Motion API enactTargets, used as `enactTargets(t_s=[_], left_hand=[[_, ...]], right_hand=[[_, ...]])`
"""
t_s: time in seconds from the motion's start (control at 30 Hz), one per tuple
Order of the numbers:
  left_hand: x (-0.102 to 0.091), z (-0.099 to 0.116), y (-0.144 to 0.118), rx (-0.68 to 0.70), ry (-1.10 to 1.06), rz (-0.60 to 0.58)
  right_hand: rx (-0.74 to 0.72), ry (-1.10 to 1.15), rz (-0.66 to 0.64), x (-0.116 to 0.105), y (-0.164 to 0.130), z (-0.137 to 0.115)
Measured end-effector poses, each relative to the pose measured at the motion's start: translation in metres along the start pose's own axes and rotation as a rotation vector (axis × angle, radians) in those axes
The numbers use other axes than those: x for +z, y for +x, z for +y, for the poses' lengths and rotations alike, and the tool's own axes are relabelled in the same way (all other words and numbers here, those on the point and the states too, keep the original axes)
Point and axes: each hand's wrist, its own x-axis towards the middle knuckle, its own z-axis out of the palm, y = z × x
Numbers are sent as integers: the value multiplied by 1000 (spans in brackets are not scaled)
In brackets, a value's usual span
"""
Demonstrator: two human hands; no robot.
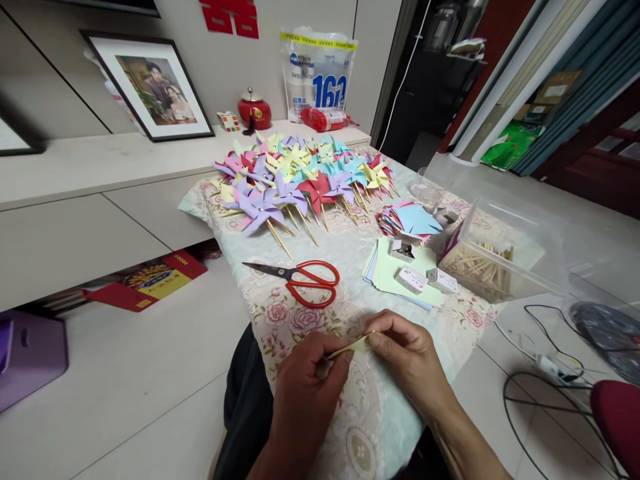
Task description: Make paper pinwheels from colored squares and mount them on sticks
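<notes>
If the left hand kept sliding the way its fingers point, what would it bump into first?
The left hand points right, toward the right hand. It would probably meet the small yellow paper piece pinched between both hands first, then the right hand's fingers. Depth is hard to judge.

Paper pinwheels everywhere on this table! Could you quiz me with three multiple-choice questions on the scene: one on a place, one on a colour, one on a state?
1. Where do the scissors lie?
A. between the pinwheels and the hands
B. inside the clear box
C. on the floor

2. What colour are the scissors' handles?
A. blue
B. red
C. black

3. What are the hands doing?
A. resting flat
B. gripping the scissors
C. both pinching one yellow paper piece

Answers: 1 A, they lie on the tablecloth between them; 2 B, red loops; 3 C, the left hand and right hand meet on it.
</notes>
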Motion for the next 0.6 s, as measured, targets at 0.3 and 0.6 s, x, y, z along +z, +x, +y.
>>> enactTargets(t_s=[0.3,0.6], left_hand=[[14,-6,3,-249,-407,-4],[20,1,7,-276,-633,143]], right_hand=[[149,363,78,17,4,3],[216,402,62,29,3,6]])
